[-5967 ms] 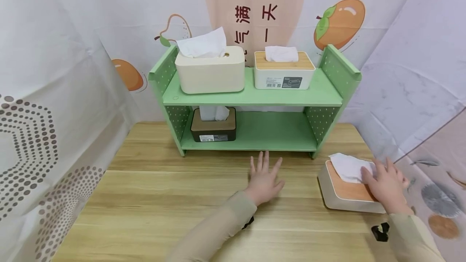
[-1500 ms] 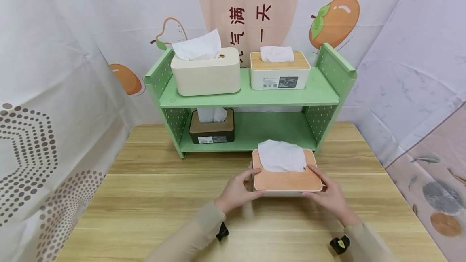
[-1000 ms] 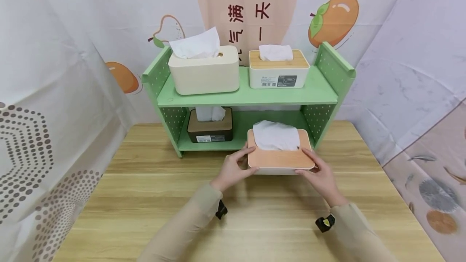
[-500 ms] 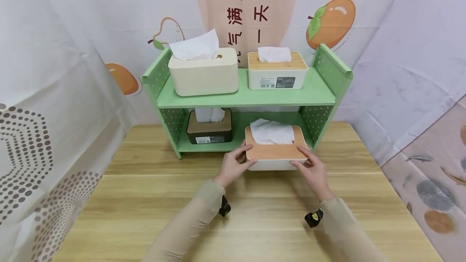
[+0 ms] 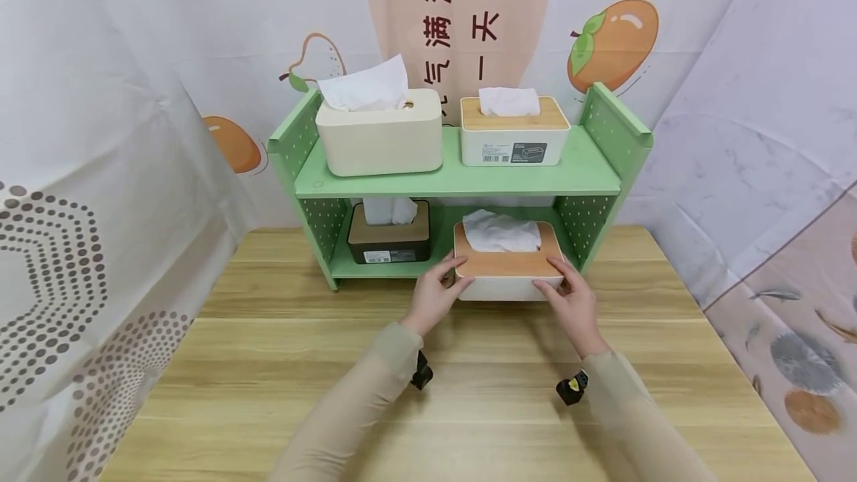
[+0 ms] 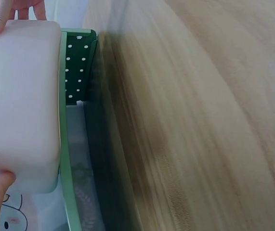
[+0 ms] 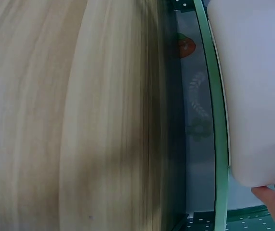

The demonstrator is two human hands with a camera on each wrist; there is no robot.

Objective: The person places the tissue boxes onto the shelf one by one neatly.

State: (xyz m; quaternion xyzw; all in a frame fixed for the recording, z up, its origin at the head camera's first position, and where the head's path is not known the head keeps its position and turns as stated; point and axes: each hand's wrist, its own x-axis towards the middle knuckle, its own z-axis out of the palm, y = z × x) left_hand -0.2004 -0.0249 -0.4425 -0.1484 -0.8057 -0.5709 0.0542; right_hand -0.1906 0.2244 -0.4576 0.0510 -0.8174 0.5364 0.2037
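A white tissue box (image 5: 512, 288) with an orange-brown wood lid and a tissue sticking up overlaps the front of the lower shelf, on its right side. My left hand (image 5: 434, 296) grips its left end, thumb on the front face, and my right hand (image 5: 571, 307) grips the right end the same way. In the left wrist view the tissue box (image 6: 19, 101) lies along the green shelf edge, with a hand at each end. The right wrist view shows the tissue box (image 7: 255, 91) right at that edge, with right-hand fingertips (image 7: 271, 197) at its end.
The green two-tier shelf (image 5: 462, 184) stands at the back of the wooden table (image 5: 489, 407). A dark tissue box (image 5: 390, 235) sits left on the lower tier. Above are a cream tissue box (image 5: 382, 140) and a white wood-lidded tissue box (image 5: 515, 143). Patterned cloth hangs behind.
From the right side of the table, the tissue box has come left and then back to the lower shelf. Both hands now hold it; over the last second it has moved farther in.
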